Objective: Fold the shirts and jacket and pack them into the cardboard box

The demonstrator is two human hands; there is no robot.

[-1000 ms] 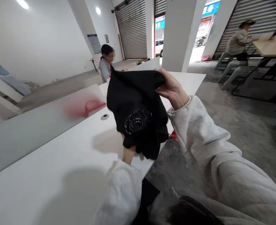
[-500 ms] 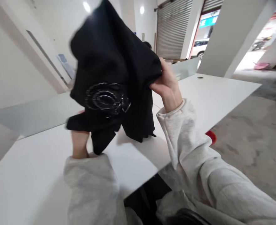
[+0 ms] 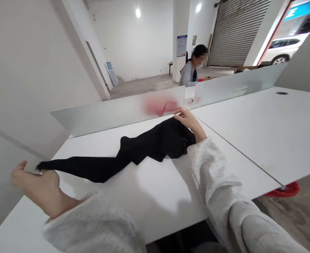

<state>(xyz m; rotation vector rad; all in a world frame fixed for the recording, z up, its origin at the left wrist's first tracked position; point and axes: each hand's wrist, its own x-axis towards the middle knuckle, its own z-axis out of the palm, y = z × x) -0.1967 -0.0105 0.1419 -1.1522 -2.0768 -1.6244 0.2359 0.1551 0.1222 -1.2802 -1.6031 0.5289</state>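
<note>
A black top (image 3: 144, 144), crumpled, stretches across the white table (image 3: 149, 189). A long, narrow, sleeve-like part of it runs left. A small shiny patch of its glittery decoration shows near the right end; the rest is folded out of sight. At the far left, my left hand (image 3: 43, 189) is at the tip of the narrow part, which passes between thumb and fingers. Motion blurs its fingertips. My right hand (image 3: 189, 123) curls its fingers over the bunched right end, near the table divider.
Frosted dividers (image 3: 128, 109) stand along the table's back edge, with a blurred red shape behind one. Beyond them sits a person (image 3: 189, 75). A seam separates this tabletop from the right one (image 3: 263, 123). Something red (image 3: 286, 189) shows below the right edge.
The top has come down from in front of my face to the table and is drawn out lengthwise. My left hand has swung far left, and the view has turned left.
</note>
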